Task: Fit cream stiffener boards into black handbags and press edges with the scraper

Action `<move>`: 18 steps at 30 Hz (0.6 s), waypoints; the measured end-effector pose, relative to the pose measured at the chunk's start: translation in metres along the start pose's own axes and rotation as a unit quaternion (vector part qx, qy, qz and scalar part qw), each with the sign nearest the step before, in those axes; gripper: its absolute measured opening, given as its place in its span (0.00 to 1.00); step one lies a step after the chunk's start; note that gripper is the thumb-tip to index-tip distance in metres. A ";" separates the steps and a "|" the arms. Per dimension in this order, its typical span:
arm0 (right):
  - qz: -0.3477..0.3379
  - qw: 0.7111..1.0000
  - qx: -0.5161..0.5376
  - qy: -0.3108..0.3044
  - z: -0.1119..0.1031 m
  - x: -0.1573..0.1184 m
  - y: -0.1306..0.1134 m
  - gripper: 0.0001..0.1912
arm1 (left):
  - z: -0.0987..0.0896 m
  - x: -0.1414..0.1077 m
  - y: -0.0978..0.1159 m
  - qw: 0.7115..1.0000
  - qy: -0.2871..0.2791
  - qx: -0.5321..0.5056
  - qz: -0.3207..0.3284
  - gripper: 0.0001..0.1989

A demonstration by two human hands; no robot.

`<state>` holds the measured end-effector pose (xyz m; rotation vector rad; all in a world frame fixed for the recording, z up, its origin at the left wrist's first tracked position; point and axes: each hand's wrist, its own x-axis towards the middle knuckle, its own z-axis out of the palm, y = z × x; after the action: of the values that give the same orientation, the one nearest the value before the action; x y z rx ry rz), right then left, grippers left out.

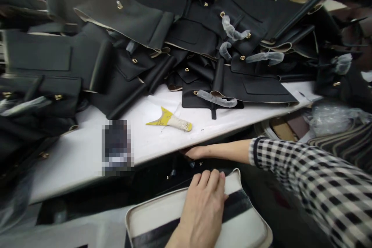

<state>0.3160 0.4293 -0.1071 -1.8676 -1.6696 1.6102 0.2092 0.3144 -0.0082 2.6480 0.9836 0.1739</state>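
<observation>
My left hand lies over a cream, box-shaped bag piece with a dark band across it. Its fingers curl over the top edge, and the thumb shows at the right. From the right, in a black-and-white checked sleeve, my right hand reaches under the table's front edge. Its fingers are mostly hidden there, beside black material with small gold fittings. Just beyond, on the white table, lies a yellow, fork-ended tool with a pale wrapped handle.
Black leather bag pieces with gold clasps and plastic-wrapped handles pile across the table's back and left. A pixelated dark object lies near the front edge. Crumpled clear plastic and striped fabric are at the right.
</observation>
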 end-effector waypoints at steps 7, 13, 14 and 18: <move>0.007 0.995 -0.033 -0.098 0.004 -0.044 -0.036 0.33 | -0.034 -0.027 -0.020 0.984 0.045 -0.140 -0.103 0.16; -0.058 0.991 -0.085 -0.082 0.002 -0.061 -0.044 0.36 | -0.051 -0.057 -0.053 0.958 0.067 -0.147 -0.239 0.09; -0.073 0.989 -0.101 -0.074 0.002 -0.064 -0.046 0.35 | -0.050 -0.059 -0.056 0.958 0.059 -0.143 -0.240 0.09; -0.109 0.978 -0.177 -0.020 0.002 -0.079 -0.050 0.32 | -0.042 -0.064 -0.057 0.966 0.066 -0.133 -0.209 0.09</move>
<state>0.3001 0.3840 -0.0269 -1.7230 -2.2105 1.3425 0.1162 0.3240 0.0123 2.1554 1.4274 0.3598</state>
